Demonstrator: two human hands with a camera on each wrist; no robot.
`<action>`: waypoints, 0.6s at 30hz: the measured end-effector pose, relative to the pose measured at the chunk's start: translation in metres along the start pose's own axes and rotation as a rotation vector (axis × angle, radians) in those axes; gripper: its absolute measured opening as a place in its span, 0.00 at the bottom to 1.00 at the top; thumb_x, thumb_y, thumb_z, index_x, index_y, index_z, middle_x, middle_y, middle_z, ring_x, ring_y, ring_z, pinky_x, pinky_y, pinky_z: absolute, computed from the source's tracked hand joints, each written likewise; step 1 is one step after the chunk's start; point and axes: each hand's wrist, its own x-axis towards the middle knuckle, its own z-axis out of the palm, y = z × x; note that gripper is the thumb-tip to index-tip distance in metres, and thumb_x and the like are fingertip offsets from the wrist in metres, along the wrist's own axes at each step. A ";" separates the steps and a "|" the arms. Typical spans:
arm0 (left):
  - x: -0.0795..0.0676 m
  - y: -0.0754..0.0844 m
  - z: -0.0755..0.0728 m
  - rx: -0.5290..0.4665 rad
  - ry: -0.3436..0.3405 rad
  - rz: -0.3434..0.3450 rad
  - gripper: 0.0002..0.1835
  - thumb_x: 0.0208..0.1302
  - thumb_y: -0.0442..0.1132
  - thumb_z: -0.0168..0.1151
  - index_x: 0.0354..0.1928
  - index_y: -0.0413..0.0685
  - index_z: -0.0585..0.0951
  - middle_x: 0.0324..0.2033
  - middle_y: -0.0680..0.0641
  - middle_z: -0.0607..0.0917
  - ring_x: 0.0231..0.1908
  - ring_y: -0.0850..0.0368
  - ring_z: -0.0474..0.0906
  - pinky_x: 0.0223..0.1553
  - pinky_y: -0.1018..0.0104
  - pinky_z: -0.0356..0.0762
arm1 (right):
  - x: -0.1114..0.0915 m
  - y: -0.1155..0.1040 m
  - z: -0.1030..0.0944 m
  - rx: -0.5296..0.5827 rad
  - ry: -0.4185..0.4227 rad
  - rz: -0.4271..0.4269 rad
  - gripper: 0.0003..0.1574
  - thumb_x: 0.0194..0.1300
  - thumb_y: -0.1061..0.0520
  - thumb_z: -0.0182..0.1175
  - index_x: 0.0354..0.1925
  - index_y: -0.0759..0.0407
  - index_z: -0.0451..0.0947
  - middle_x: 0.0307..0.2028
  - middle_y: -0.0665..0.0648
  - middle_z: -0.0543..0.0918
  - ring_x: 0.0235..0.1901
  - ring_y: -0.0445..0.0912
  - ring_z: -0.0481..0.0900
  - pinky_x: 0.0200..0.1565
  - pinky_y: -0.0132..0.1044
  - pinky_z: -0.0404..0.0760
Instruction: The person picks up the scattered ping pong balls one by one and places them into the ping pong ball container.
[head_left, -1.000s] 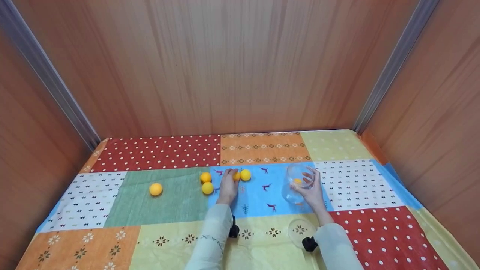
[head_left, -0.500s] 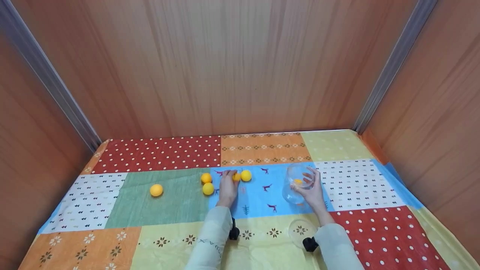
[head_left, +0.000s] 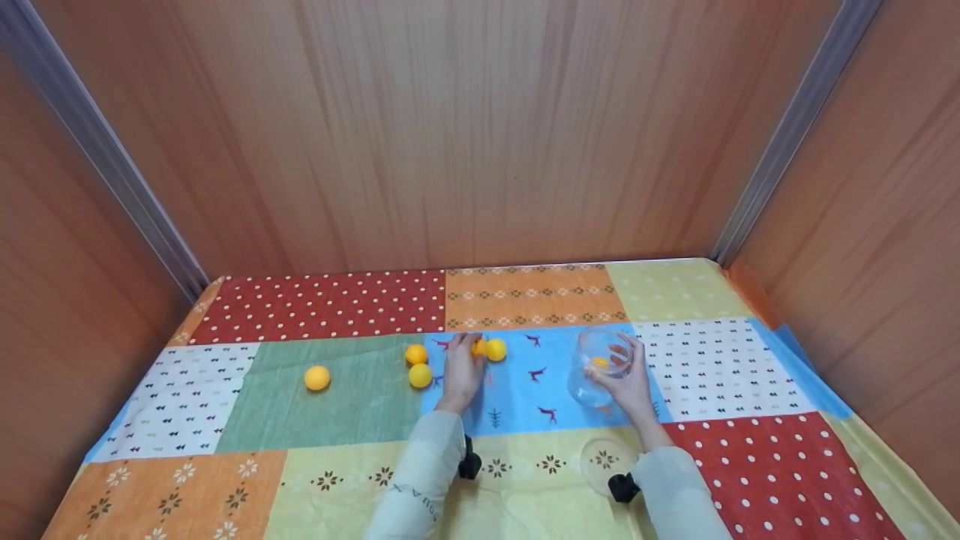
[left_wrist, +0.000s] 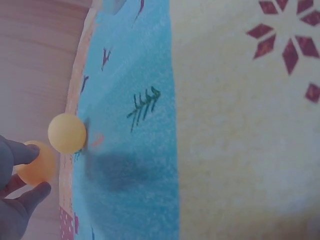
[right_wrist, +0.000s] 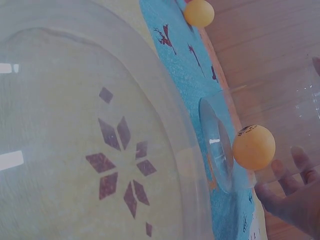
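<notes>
I count six ping-pong balls (head_left: 316, 378), one pinched in my left grip (head_left: 462, 369), one at its two o'clock, three toward nine, one inside the clear jar (head_left: 582, 375) my right grip (head_left: 631, 381) clasps

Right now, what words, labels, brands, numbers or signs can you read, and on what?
None readable in full.
Orange table tennis ball inside the clear jar: dark print, too small and blurred.
Left sleeve: dark lettering, slanted and too small to read surely.
</notes>
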 end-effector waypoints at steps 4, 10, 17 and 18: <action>-0.002 0.008 -0.003 -0.044 -0.022 -0.020 0.19 0.58 0.27 0.55 0.53 0.43 0.72 0.51 0.46 0.70 0.49 0.52 0.68 0.53 0.58 0.66 | 0.000 0.000 -0.001 0.021 -0.011 -0.005 0.53 0.44 0.68 0.68 0.62 0.62 0.48 0.55 0.71 0.60 0.56 0.64 0.57 0.55 0.53 0.60; -0.008 0.015 -0.004 -0.047 -0.016 0.035 0.19 0.58 0.27 0.55 0.52 0.40 0.73 0.48 0.46 0.71 0.47 0.52 0.69 0.53 0.59 0.66 | -0.001 0.001 -0.001 0.006 -0.009 0.015 0.53 0.43 0.65 0.69 0.62 0.59 0.49 0.55 0.70 0.61 0.56 0.63 0.57 0.54 0.51 0.61; -0.013 0.025 -0.005 -0.047 0.000 0.093 0.18 0.57 0.29 0.58 0.51 0.41 0.74 0.47 0.46 0.71 0.47 0.53 0.69 0.52 0.60 0.67 | 0.001 0.001 -0.001 -0.009 -0.006 0.013 0.53 0.43 0.65 0.69 0.62 0.60 0.50 0.55 0.71 0.61 0.55 0.64 0.57 0.54 0.51 0.60; -0.013 0.027 -0.005 -0.052 0.001 0.100 0.18 0.56 0.29 0.58 0.51 0.41 0.74 0.47 0.46 0.72 0.47 0.53 0.69 0.52 0.60 0.67 | 0.001 0.001 -0.001 -0.003 -0.007 0.013 0.53 0.43 0.65 0.69 0.62 0.60 0.50 0.55 0.71 0.61 0.56 0.64 0.57 0.55 0.51 0.60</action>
